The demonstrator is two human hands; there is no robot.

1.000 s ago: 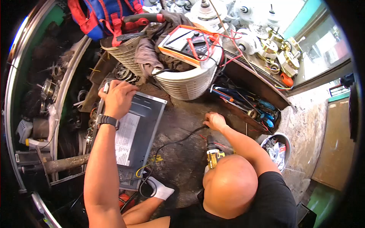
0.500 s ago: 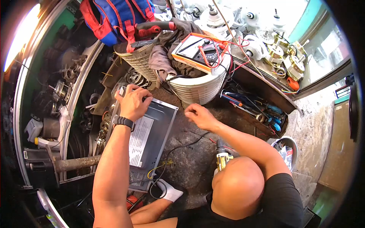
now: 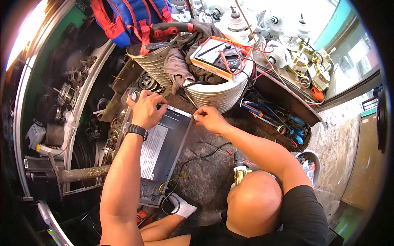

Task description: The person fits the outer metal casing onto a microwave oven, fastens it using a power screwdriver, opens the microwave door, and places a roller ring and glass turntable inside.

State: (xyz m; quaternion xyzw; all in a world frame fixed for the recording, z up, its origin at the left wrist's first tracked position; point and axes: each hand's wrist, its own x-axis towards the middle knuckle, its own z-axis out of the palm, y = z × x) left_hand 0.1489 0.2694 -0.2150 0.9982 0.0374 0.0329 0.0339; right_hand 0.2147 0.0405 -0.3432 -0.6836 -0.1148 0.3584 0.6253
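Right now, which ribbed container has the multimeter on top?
The right-hand container in view: the multimeter lies on top in its orange-sided box. The left-hand container has a backpack at its top.

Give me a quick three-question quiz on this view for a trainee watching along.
1. Which wrist wears the dark watch?
2. In the picture, the right hand is nearest which part of the metal-edged panel? A) paper label; B) upper right corner; C) bottom edge.
3. True or false: the right hand grips the yellow drill.

Key: 1. The left. 2. B. 3. False.
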